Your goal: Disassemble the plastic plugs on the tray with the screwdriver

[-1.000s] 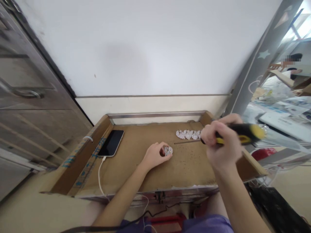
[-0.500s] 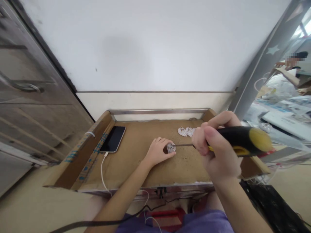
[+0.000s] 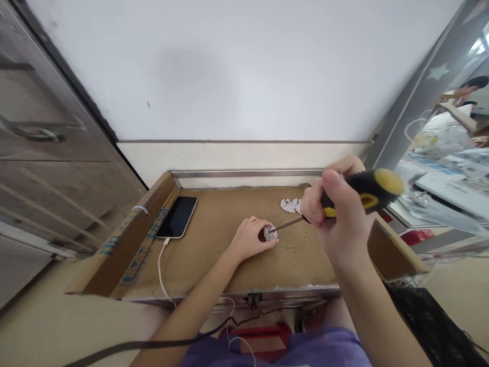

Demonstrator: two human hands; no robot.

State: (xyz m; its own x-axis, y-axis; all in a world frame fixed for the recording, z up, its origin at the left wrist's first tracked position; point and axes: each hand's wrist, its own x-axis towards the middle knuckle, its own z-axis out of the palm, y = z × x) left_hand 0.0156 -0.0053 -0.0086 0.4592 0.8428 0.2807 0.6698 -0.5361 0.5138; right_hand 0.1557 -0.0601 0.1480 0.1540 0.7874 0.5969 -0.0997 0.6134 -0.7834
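Observation:
My left hand rests on the cardboard surface, closed around a small round clear plastic part between thumb and fingers. In my right hand is a screwdriver with a black and yellow handle. Its metal shaft slants down to the left, and the tip meets the face of the plastic part. Whether it sits in a screw is too small to tell. Similar clear plastic parts lie behind, partly hidden by my right hand.
A phone with a white charging cable lies at the left. Raised cardboard sides border the surface, with a white wall behind. At the far right, a person is near a cluttered table.
My right hand has risen slightly and the screwdriver handle has swung up and leftward, so its shaft is more steeply tilted. My left hand keeps its hold on the plastic part.

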